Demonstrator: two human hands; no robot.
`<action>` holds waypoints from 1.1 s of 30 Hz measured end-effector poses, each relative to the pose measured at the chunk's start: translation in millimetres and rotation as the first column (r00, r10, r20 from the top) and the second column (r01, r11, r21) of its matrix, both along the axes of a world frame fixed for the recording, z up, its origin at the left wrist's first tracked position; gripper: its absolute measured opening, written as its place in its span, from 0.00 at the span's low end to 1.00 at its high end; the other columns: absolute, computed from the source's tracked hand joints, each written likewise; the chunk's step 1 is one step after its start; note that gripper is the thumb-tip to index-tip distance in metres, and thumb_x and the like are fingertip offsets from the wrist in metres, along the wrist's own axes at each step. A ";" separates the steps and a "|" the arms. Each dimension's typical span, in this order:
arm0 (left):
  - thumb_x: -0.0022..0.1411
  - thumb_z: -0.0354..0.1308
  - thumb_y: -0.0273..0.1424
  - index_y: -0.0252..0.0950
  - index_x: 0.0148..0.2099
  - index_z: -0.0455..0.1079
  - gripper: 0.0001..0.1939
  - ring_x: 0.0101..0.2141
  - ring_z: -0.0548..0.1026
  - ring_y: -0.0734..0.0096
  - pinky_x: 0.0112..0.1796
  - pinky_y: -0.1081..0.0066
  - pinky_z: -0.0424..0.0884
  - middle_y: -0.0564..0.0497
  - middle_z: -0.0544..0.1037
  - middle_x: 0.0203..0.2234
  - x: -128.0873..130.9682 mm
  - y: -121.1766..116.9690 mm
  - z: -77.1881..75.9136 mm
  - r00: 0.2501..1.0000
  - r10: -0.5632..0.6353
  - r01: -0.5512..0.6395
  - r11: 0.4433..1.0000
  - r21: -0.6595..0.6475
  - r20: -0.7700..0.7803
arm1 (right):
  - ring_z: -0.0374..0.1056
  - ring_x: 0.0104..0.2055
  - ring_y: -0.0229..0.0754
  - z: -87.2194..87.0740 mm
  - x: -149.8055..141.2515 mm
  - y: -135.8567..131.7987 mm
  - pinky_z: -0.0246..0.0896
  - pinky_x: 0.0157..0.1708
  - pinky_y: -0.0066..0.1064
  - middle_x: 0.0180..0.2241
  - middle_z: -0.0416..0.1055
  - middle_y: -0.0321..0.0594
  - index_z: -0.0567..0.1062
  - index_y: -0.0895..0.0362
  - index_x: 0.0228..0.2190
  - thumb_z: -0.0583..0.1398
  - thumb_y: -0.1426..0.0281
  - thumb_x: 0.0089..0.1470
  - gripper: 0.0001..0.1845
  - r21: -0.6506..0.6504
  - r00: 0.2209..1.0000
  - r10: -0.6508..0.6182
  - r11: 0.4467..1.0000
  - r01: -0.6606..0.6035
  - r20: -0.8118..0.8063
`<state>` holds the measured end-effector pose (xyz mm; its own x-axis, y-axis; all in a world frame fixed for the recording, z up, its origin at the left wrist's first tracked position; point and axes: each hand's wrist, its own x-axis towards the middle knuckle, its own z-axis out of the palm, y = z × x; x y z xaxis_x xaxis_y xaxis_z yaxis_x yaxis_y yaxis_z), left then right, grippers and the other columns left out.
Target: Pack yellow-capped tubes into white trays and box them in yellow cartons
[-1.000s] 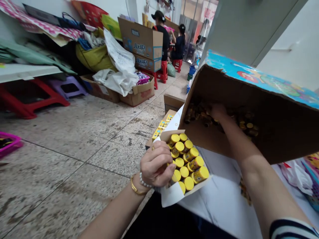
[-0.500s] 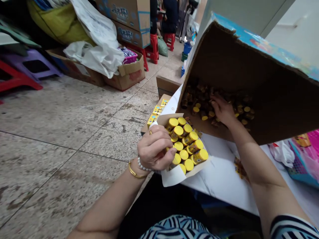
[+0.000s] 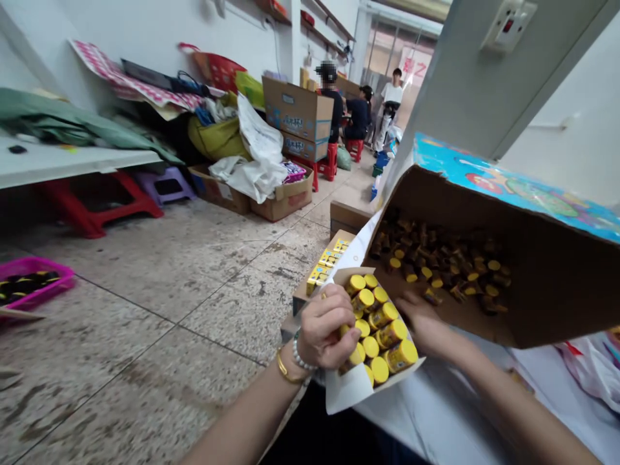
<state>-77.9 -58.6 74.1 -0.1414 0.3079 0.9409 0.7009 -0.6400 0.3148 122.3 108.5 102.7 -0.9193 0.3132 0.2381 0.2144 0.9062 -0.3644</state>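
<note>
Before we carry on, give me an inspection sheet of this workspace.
surface: white table top.
job's things: yellow-capped bottles upright in a small carton; loose bottles in a tilted box.
clutter: plastic bag at right; pink basket on the floor.
grips: left hand curled against the carton's bottles; right hand open at the box's lip.
cables: nothing seen near the hands.
surroundings: tiled floor, red stools, stacked cartons, seated people, a standing person.

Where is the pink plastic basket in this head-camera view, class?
The pink plastic basket sits on the tiled floor at the view's left edge, nearer than the red stool, far left of the person's left hand.
</note>
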 end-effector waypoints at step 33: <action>0.56 0.58 0.26 0.37 0.30 0.63 0.05 0.29 0.66 0.70 0.36 0.62 0.68 0.53 0.69 0.23 0.3 -5.2 -7.3 0.999 -0.024 0.023 0.999 0.035 0.025 | 0.73 0.56 0.50 -3.0 -35.3 28.2 0.69 0.57 0.48 0.53 0.77 0.46 0.82 0.52 0.43 0.57 0.61 0.65 0.15 -0.263 0.967 -0.051 0.965 -0.017 -0.249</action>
<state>-77.6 -63.9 66.8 -0.1582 0.2787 0.9473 0.6778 -0.6669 0.3094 87.0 136.7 99.7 -0.8343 0.4102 0.3684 0.0995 0.7693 -0.6311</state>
